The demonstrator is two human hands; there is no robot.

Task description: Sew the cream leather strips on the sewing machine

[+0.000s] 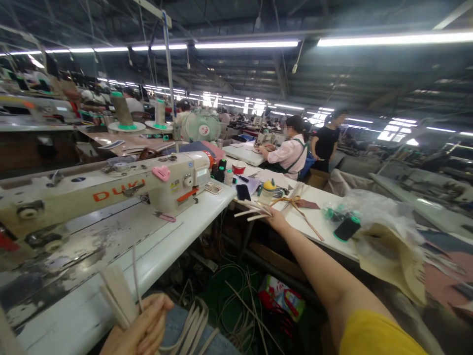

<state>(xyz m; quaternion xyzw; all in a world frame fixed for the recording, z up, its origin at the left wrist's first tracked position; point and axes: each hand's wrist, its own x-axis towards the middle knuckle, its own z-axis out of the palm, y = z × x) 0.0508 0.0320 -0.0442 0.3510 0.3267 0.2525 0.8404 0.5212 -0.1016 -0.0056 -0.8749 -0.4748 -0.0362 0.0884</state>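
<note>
My left hand is low in the view, its fingers closed around a bundle of flat beige strips that stick up in front of the sewing machine. More beige strips hang in loops over my lap, just right of that hand. My right arm reaches far forward to the side table, where my right hand is closed on several pale strips whose ends point left past the table edge. Beside it on the tabletop lie brown strips and a tied bundle of light strips.
A sewing machine with pink-handled snips on its bed fills the left. The side table holds a phone, a black thread spool and a plastic bag. Loose strips lie below. A co-worker sits beyond.
</note>
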